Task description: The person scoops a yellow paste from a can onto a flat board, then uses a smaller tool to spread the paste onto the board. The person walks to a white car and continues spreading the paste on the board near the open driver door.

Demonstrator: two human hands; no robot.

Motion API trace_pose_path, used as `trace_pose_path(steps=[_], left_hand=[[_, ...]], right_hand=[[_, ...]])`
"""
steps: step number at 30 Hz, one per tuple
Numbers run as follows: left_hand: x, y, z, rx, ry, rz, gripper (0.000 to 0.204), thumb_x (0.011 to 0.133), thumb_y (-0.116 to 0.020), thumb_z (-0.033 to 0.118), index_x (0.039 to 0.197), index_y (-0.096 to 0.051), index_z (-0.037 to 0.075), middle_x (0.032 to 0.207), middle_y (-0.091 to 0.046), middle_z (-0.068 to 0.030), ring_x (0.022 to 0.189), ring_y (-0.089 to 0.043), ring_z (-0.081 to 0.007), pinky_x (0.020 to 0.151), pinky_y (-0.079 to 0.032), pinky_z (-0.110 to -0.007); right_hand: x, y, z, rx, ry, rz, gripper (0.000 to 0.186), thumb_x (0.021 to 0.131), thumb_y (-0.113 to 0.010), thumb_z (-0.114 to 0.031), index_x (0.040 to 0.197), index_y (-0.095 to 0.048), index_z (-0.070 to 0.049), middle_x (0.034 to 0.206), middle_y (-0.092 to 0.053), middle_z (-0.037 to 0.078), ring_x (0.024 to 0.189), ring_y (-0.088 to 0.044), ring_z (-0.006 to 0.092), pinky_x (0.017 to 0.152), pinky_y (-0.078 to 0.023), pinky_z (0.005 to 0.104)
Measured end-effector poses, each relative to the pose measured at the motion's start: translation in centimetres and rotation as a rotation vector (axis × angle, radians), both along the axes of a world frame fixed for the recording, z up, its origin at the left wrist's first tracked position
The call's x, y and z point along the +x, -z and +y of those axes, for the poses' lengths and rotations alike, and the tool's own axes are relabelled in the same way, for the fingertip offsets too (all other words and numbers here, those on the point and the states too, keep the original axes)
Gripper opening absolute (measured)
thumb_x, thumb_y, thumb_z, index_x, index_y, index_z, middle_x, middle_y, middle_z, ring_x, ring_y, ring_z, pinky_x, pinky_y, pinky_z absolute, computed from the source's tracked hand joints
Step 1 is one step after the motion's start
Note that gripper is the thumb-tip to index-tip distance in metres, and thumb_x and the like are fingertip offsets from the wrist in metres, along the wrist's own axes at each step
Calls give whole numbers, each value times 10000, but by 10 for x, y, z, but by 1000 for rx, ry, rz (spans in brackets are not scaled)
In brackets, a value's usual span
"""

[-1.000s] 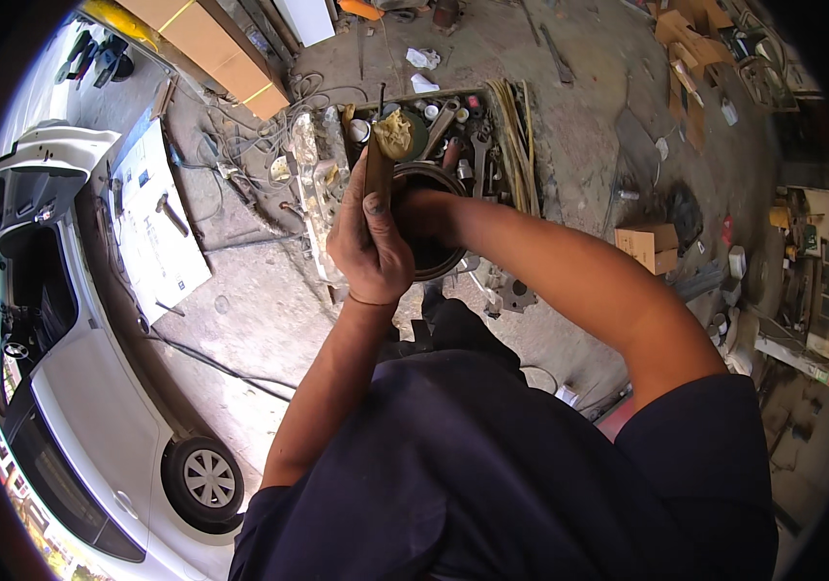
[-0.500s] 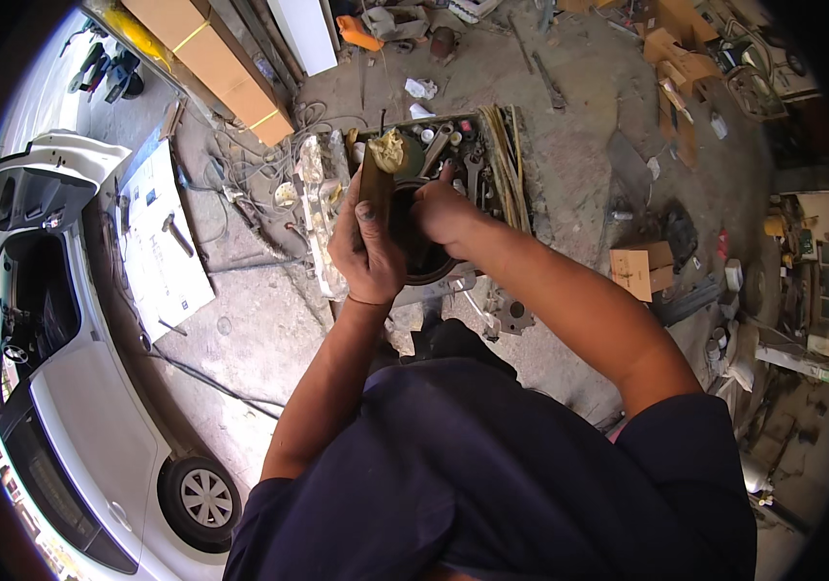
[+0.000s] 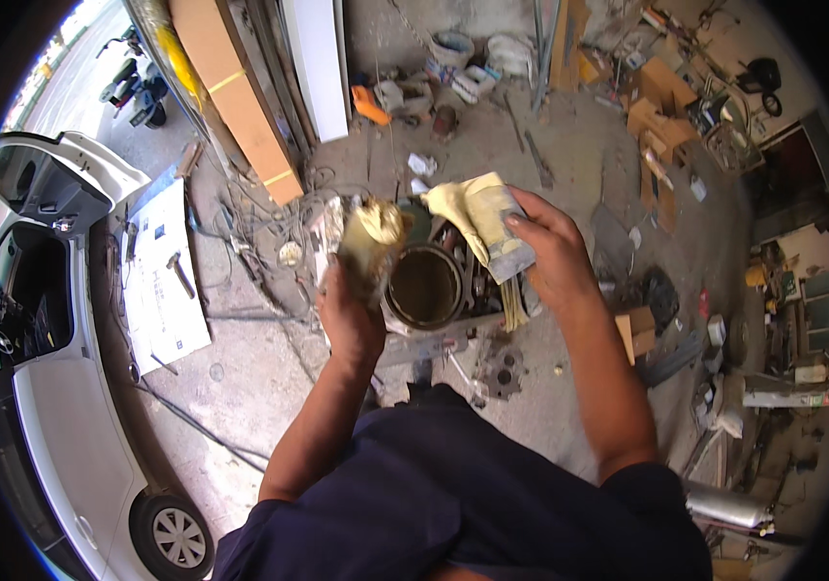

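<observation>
Head view showed 2 bare hands raised side by side over the clutter. The left hand gripped the lower end of a brown board, thumb and fingers closed on it, with a yellow lump of paste near its far end. Tilting that board could have let the lump slide off, perhaps into the round can just to its right, which stood between the hands with its mouth open. The board hid a little of the can's left side; whether the 2 touched, I could not tell. The right hand pinched a flat grey piece, thumb on top and fingers mostly hidden behind. A thick yellow smear hung over its left part, and a loose pinch or a quick turn might have dropped it onto the yellowish strips below.

Around them, from the left, a white car stood with 1 door swung open. Next came a white sheet with a hammer on it, then a dark hose, which could have caught a foot on that side. Tangled cables lay beyond the left hand, near a long cardboard box. A metal plate with holes rested nearer the body, right of the can, and farther right a small carton took up floor space.
</observation>
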State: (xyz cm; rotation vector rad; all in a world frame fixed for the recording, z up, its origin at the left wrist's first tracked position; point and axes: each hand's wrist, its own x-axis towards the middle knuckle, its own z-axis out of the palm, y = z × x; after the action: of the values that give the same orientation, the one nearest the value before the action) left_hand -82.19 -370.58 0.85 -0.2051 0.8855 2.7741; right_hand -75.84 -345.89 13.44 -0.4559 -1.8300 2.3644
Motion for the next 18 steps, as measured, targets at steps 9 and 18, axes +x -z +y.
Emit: trace_pose_path(steps=[9, 18], left_hand=[[21, -79, 9, 319, 459, -103, 618, 1163, -501, 494, 1581, -520, 39, 1497, -665, -172, 1329, -684, -344, 1060, -612, -493], [13, -74, -11, 565, 586, -49, 597, 1167, -497, 482, 1573, -517, 44, 1476, -671, -180, 1305, -698, -351, 1054, -608, -495]], right_hand=[[6, -40, -84, 624, 252, 672, 463, 1109, -551, -7, 1556, -536, 113, 1468, -671, 164, 1270, -647, 203, 1119, -497, 350], [20, -38, -105, 734, 72, 796, 386, 1114, -530, 0, 1475, -595, 119, 1456, -689, 282, 1369, -663, 335, 1199, -474, 439]])
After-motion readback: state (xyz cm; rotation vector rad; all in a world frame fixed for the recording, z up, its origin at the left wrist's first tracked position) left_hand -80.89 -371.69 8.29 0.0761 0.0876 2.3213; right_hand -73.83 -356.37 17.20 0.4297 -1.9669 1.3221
